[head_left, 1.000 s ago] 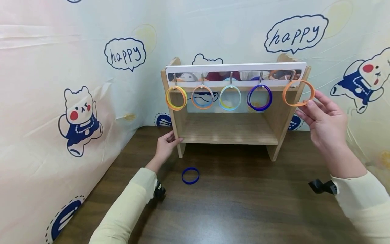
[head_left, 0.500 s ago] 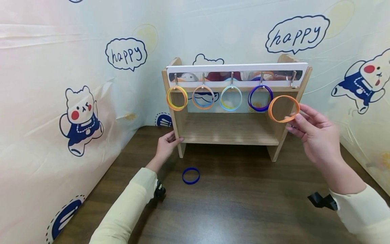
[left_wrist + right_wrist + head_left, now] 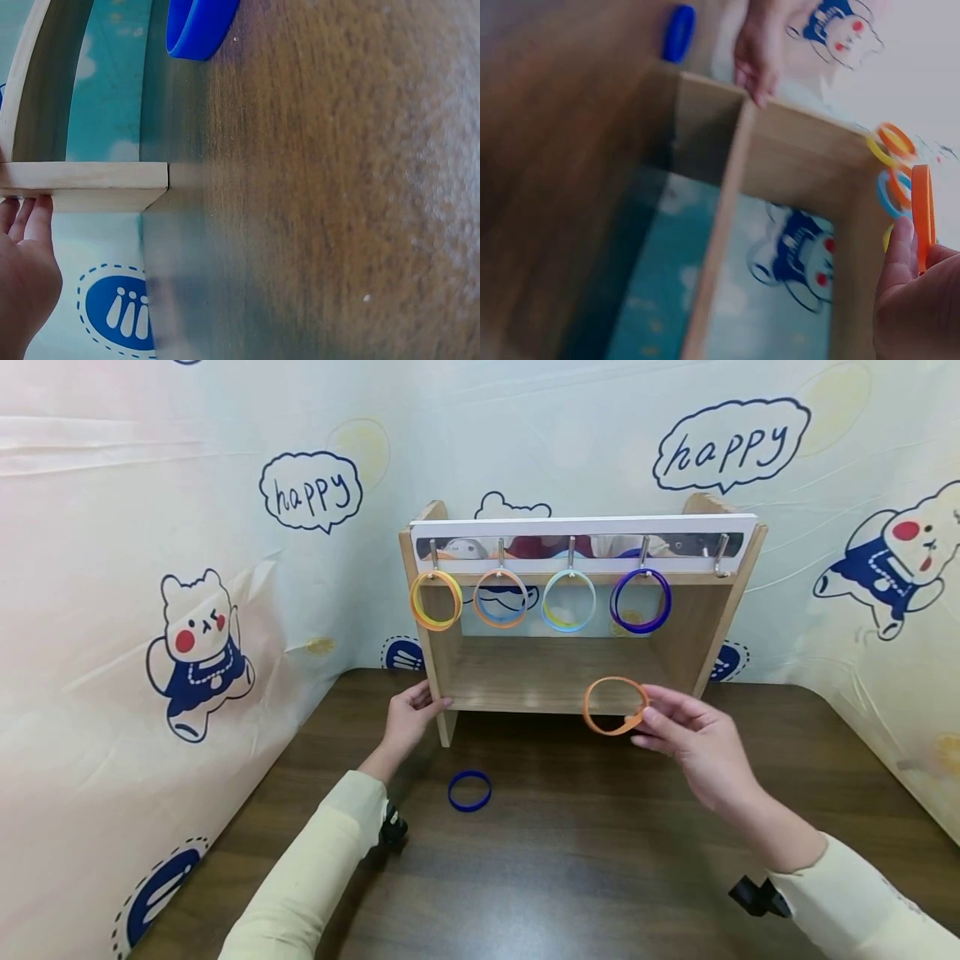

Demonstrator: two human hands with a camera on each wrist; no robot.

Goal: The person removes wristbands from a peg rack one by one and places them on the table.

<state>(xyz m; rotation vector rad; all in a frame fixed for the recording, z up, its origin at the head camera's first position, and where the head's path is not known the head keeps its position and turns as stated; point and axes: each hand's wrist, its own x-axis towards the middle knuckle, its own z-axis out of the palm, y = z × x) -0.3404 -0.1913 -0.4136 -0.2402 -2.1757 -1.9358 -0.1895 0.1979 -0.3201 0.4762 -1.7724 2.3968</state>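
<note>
1. We see an orange band (image 3: 922,214) held in the air before the wooden rack (image 3: 562,672), where it overlaps the front edge of the shelf in the head view
2. We find the right hand (image 3: 701,743) clamped on this band, thumb and fingers pinching its near side
3. We see the left hand (image 3: 405,724) gripping the rack's left side panel, thumb at the front by the shelf and fingers against the outer face
4. Above the shelf we make out five metal hooks along a white-framed strip (image 3: 540,524) that shows reflections
5. From the left, we see the first four hooks carrying yellow and orange bands (image 3: 437,627), orange and light blue bands (image 3: 501,625), light blue and yellow bands (image 3: 568,629), and dark blue and purple bands (image 3: 642,629)
6. On the brown table (image 3: 570,860) we see a blue band (image 3: 469,808) lying flat, near the left forearm
7. Behind everything we see a pale backdrop (image 3: 465,418) printed with cartoon animals and "happy" bubbles
</note>
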